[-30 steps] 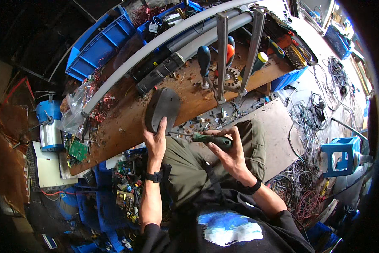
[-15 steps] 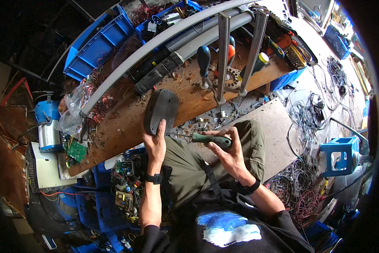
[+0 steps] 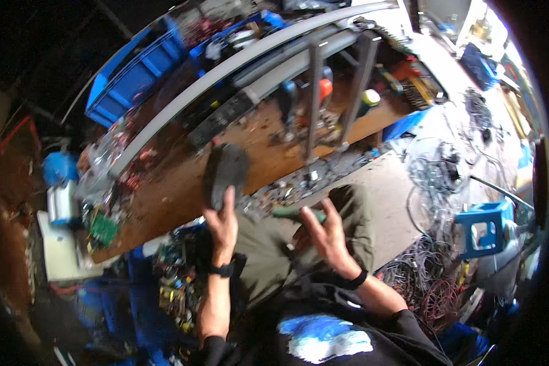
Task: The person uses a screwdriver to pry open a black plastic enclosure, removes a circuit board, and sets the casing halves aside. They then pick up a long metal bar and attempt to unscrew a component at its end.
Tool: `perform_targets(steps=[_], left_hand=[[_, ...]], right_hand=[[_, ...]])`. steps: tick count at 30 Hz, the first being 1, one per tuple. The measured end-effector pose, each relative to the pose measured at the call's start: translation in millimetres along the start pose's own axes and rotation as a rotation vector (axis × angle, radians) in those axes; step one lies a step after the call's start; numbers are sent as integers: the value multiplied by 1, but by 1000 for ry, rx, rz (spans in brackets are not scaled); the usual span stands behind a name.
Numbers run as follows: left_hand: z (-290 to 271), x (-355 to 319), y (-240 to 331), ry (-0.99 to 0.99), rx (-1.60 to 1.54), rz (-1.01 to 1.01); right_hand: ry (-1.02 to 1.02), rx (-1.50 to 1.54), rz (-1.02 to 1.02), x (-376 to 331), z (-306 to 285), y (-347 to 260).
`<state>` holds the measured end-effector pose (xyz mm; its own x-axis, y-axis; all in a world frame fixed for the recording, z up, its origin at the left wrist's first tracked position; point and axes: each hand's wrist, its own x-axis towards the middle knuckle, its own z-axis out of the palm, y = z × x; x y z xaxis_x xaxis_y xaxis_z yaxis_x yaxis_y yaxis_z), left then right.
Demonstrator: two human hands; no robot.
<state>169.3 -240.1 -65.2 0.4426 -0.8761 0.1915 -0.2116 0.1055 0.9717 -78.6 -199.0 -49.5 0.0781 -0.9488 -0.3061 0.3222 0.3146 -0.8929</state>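
My left hand [image 3: 222, 227] grips the lower end of a dark, rounded oblong casing [image 3: 227, 174], its index finger lying along the casing's near side. The casing is held up over the bench's front edge and is smeared by motion. In my right hand [image 3: 328, 236] is a screwdriver [image 3: 288, 213] with a green handle, pinched between thumb and fingers above my lap. Its tip end points left toward the casing; the shaft is too blurred to tell whether it touches.
A wooden bench [image 3: 164, 207] strewn with scraps lies ahead, with upright metal bars [image 3: 314, 100] and handled tools on it. Blue crates [image 3: 134, 79] stand behind. Tangled cables [image 3: 436, 268] and a blue stool [image 3: 485, 226] are at right; circuit boards [image 3: 173, 268] lie at lower left.
The whole view has shifted and blurred. My right hand's fingers have changed position around the screwdriver handle, covering more of its end. The left hand still holds the casing, slightly lower in view.
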Motion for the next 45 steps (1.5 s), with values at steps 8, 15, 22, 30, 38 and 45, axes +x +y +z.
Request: perform_targets(steps=[8,15,22,30,38,45], left_hand=[[23,-5,-14,96,81,-14],[16,-2,-36,119,159,48],[23,2,-28,146,171,136],[20,-2,-25,119,229,89],[24,-11,-8,42,99,62],[27,-8,7,70,88,79]], right_hand=[[-81,-219,210,4,-22,-24],[-274,-156,11,10,-27,-18],[-258,-342,-287,15,-30,-11],[-321,-385,-580,24,-34,-7],[-113,-133,-101,21,-29,-6],[-67,-25,-104,13,-13,-8]])
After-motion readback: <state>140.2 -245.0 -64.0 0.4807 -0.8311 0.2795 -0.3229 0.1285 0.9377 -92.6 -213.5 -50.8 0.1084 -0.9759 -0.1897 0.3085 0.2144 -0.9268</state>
